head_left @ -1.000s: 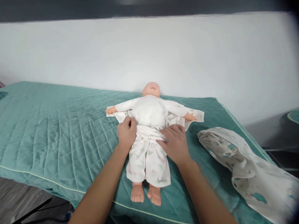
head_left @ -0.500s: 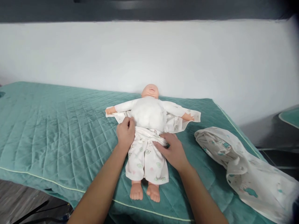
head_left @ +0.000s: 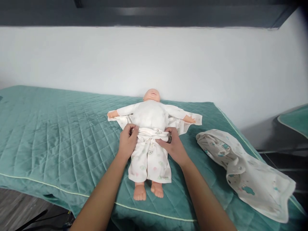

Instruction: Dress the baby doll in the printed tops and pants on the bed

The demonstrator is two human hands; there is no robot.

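Note:
A baby doll (head_left: 151, 114) lies on its back with its arms spread and its feet toward me. White printed trousers (head_left: 150, 160) cover its legs, and their waistband (head_left: 152, 132) is bunched at the hips. My left hand (head_left: 128, 138) is closed on the waistband's left side. At the right side, my right hand (head_left: 172, 141) pinches the waistband between thumb and fingers. The doll's white torso shows above the band. Under its arms an open printed jacket (head_left: 180, 125) is spread out on both sides.
A green quilted cover (head_left: 72, 134) lies under the doll, its front edge piped in pale yellow. To the right rests a crumpled printed cloth (head_left: 250, 179). A white wall (head_left: 149, 61) stands behind, with a dark ledge (head_left: 168, 14) above.
My right hand has shifted slightly up along the waistband, and the band now sits straighter and a little higher across the doll's belly. My left hand still grips the left side.

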